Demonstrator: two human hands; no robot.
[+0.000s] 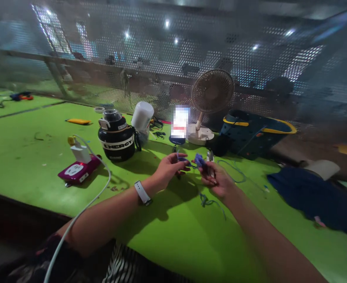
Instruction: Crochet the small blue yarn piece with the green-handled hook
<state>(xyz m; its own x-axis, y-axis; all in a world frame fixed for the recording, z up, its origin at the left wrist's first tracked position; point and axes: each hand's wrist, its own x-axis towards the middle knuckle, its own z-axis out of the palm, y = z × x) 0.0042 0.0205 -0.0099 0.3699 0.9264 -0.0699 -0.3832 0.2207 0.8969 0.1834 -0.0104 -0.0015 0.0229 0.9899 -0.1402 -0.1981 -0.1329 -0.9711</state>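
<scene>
Pinching blue yarn [199,160], fingertips nearly closed — left hand [167,169], right hand [220,181]; black jug [116,137] reads "ENERGY".

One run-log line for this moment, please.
left hand: fingers on blue yarn | right hand: holds yarn bunch | hands: apart, over green table | beyond: black jug, phone, fan

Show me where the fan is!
In the head view, the fan stands right of centre on the green table, between the glowing screen and the blue basket.
</scene>
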